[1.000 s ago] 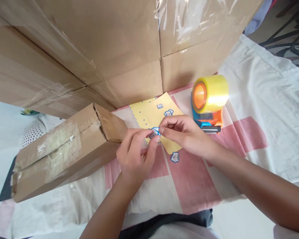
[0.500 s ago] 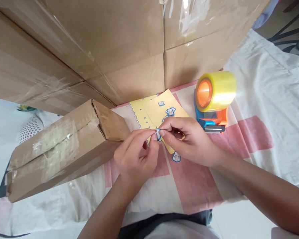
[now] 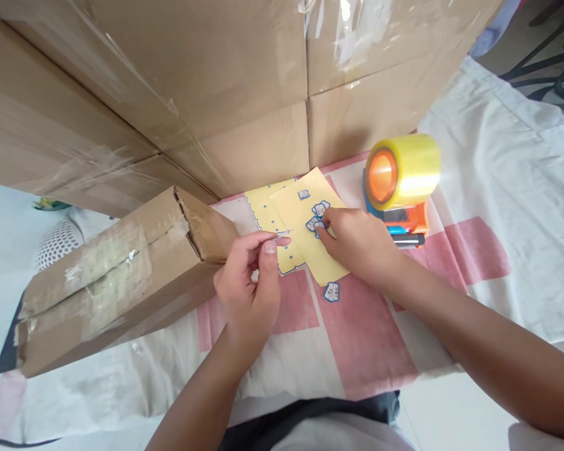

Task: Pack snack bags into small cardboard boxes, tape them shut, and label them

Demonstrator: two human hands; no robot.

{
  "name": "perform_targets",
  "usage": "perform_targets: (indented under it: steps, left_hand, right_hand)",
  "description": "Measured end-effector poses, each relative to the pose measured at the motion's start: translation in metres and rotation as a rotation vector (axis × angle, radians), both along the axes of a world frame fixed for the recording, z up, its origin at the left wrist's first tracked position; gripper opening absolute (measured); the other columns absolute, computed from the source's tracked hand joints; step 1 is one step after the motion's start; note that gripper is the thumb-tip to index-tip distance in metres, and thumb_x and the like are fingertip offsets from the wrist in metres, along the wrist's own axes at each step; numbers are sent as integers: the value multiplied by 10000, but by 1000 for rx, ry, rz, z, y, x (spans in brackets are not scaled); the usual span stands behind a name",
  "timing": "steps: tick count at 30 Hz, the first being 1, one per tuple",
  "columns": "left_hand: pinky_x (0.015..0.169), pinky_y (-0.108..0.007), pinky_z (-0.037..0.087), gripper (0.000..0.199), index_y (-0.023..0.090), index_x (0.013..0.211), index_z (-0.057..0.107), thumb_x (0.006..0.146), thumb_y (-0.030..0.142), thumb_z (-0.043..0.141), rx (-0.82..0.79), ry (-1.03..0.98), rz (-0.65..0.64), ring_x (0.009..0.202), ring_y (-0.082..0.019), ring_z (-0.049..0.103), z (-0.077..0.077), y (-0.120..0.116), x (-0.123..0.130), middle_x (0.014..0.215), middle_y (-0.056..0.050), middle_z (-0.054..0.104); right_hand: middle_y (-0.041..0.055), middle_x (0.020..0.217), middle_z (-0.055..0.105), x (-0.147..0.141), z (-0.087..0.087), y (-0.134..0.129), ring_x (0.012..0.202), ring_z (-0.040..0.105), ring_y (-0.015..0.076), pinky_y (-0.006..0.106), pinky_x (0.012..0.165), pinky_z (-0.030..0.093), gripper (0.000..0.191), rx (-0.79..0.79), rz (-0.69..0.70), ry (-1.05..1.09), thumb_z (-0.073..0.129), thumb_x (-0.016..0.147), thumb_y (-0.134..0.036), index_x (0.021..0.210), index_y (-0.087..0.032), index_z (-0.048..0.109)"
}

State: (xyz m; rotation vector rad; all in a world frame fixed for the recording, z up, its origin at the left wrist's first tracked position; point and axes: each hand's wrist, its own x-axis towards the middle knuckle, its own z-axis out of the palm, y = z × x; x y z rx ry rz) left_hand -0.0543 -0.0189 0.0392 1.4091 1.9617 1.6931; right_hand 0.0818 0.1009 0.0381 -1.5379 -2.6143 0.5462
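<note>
My left hand [image 3: 249, 275] is closed in a pinch on a small thin whitish piece [image 3: 284, 234], seen nearly edge-on. My right hand [image 3: 357, 241] reaches over a yellow paper sheet [image 3: 331, 260], thumb and forefinger closed on a small blue-edged paper cutout [image 3: 319, 229]. That cutout lies against a cluster of similar cutouts [image 3: 320, 209] with tiny markings. Another cutout [image 3: 303, 195] lies near the sheet's top, and one more cutout [image 3: 331, 292] sits on the cloth just below it. Beneath the sheet is a yellow patterned paper [image 3: 259, 203] with a scalloped border.
Large taped cardboard boxes [image 3: 244, 81] stand across the back. A smaller taped carton [image 3: 122, 269] lies at the left. To the right is a yellow tape roll [image 3: 411, 170] on a blue and orange dispenser [image 3: 420, 219]. A pink and white cloth [image 3: 366, 338] covers the surface.
My hands, earlier together over a small blue-edged cutout, have parted. The right has moved onto the cluster with a cutout; the left has drawn slightly left, holding the thin whitish piece.
</note>
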Motion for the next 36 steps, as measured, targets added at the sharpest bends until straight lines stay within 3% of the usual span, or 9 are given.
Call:
perform_targets:
  steps: [2, 6, 9, 12, 15, 23, 26, 31, 36]
  left_hand:
    - [640, -238, 526, 158, 207, 993, 684, 991, 326, 580, -1, 19, -8, 724, -118, 680, 0, -1, -1, 855, -21, 740]
    - [604, -223, 509, 101, 206, 972, 685, 962, 288, 626, 8, 64, 17, 683, -101, 653, 0, -1, -1, 836, -8, 727]
    - [617, -230, 515, 98, 211, 1030, 659, 952, 268, 645, 0, 33, 19, 680, -101, 655, -1, 0, 0, 835, -3, 728]
    - [622, -239, 518, 152, 211, 1072, 628, 945, 288, 661, -19, 21, 17, 684, -109, 666, -3, 0, -1, 840, -7, 731]
    - [637, -240, 516, 144, 211, 1068, 635, 948, 288, 659, -31, 8, -5, 698, -112, 671, -5, 0, -1, 822, -3, 724]
    - [639, -216, 515, 122, 217, 1069, 664, 964, 269, 630, -65, 72, -33, 697, -103, 674, -6, 1, -3, 816, 8, 719]
    - [670, -221, 536, 175, 214, 1113, 669, 946, 260, 646, -65, 298, -59, 734, -113, 693, -4, 3, -5, 939, -21, 751]
    - [789, -306, 558, 394, 211, 1241, 663, 859, 274, 732, 51, 686, -88, 977, -212, 699, 0, 6, -7, 1201, -117, 704]
    - [645, -278, 487, 291, 253, 1112, 730, 848, 131, 718, 157, 746, -18, 757, -149, 616, 1, 3, -11, 1028, -70, 699]
  right_hand:
    - [108, 956, 714, -1, -2, 0, 760, 645, 234, 306, 549, 223, 164, 72, -31, -75, 512, 945, -276, 988, -164, 624]
    - [155, 1079, 708, 2, 0, 3, 780, 643, 243, 302, 557, 255, 470, 137, -41, 52, 621, 898, -273, 1330, -115, 526]
    - [89, 884, 683, 5, 5, 2, 675, 557, 160, 283, 575, 324, 250, 61, 83, 436, 583, 939, -277, 1129, -126, 642]
    - [-2, 675, 559, 7, 10, -3, 580, 450, 91, 240, 543, 343, 200, -228, 298, 828, 570, 961, -293, 837, -155, 647]
    - [-38, 634, 484, 5, 10, -11, 554, 401, 65, 210, 492, 318, 138, -445, 350, 993, 619, 916, -228, 801, -153, 632]
    - [-45, 653, 485, 2, 10, -14, 574, 406, 52, 186, 501, 333, 83, -571, 329, 1079, 629, 859, -137, 782, -143, 600]
    - [-43, 664, 492, 3, 11, -13, 587, 420, 55, 186, 515, 351, 92, -621, 299, 1106, 638, 872, -159, 795, -145, 590]
    - [-45, 670, 487, 4, 10, -13, 581, 426, 57, 191, 517, 364, 118, -649, 259, 1120, 626, 889, -179, 796, -158, 556]
    - [-45, 674, 478, 2, 7, -14, 596, 413, 58, 190, 524, 359, 118, -581, 255, 1110, 605, 898, -162, 794, -161, 550]
